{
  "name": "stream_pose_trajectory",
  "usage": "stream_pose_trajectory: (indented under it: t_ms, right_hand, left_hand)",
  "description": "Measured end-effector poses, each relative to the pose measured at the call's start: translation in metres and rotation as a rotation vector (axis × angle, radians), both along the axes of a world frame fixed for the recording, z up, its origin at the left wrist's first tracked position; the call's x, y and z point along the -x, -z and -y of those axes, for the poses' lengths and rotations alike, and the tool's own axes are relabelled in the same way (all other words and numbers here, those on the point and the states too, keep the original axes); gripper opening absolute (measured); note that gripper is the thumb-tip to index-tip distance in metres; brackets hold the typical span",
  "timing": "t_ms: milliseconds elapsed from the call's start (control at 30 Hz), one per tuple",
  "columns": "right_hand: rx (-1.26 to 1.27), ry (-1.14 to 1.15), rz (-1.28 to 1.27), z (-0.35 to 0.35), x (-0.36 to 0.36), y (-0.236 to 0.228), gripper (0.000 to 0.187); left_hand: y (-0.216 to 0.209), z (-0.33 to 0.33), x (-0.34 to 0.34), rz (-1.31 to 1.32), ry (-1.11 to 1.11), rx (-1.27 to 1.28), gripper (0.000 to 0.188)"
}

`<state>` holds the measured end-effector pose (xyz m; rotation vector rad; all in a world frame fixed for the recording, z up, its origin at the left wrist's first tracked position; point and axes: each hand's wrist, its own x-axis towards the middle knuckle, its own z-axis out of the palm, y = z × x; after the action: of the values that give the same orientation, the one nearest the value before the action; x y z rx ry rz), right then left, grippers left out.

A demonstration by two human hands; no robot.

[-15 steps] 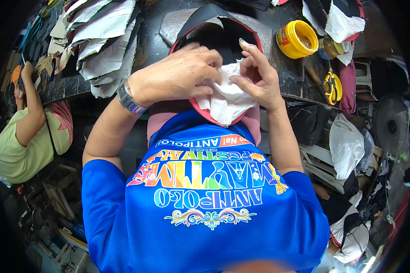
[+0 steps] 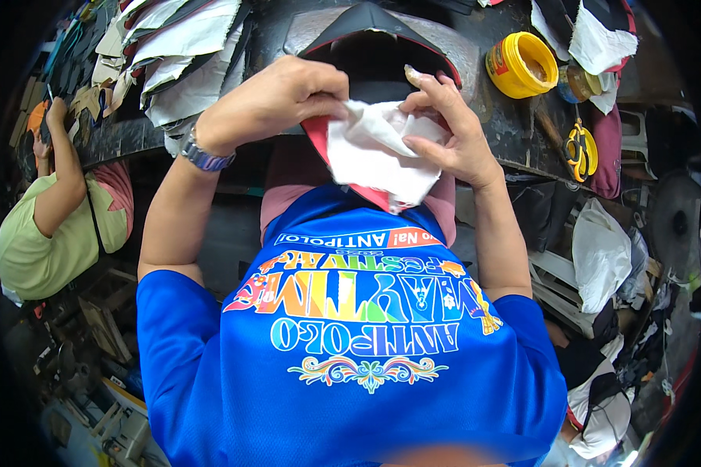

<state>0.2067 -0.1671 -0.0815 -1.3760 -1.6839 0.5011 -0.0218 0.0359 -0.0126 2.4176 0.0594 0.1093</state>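
On my feed the white cloth (image 2: 382, 159) and blue shirt (image 2: 327, 420) are brightly lit; under the workbench (image 2: 510, 136) it's dim. Left and right edges bend into black, and an out-of-focus patch (image 2: 444, 454) smears the near edge.

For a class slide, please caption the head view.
Left hand pinching white cloth over a red-and-black piece, right hand against the cloth, open yellow jar nearby.

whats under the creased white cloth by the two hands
A strip of red material shows past the left and lower edges of the creased white cloth. Anything beneath its middle is covered.
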Motion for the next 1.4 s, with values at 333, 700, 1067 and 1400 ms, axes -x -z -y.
stream_pose_trajectory:
  t_ms: [333,700,1067,1400]
  right_hand:
    - [-0.034,0.105,-0.434,0.000,-0.005,0.008,0.070]
    - [-0.263,0.552,-0.052,0.018,0.015,0.005,0.068]
    - [-0.180,0.594,0.058,0.009,0.020,-0.014,0.062]
    - [-0.233,0.764,0.047,-0.007,0.001,0.004,0.057]
  left_hand:
    - [-0.019,0.033,-0.027,-0.461,0.038,0.194,0.017]
    - [0.020,0.046,-0.067,0.141,-0.003,-0.265,0.035]
    - [0.025,0.060,-0.060,0.100,-0.069,-0.267,0.043]
    - [0.032,0.066,-0.077,0.114,-0.106,-0.383,0.054]
